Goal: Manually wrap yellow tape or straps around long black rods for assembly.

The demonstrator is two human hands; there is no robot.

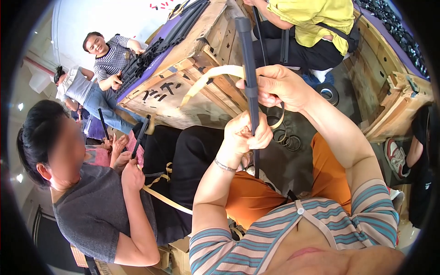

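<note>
A long black rod [250,62] with a thicker capped top stands nearly upright in front of me. Low on it, my left hand [251,132] is closed around the shaft. Higher up, my right hand [283,88] pinches a narrow tape strip [215,73] against the rod, some of its fingertips hidden behind the shaft. The strip is cream on one face. One end arcs out to the left of the rod, while a darker length hangs in a curl below my right hand.
A seated person in grey [98,206] at my left holds a similar black rod [141,137]. Wooden crates [169,107] stand ahead, with black rods on a purple cover. Someone in yellow [316,23] sits beyond. Dark rings of tape [288,140] lie on the floor.
</note>
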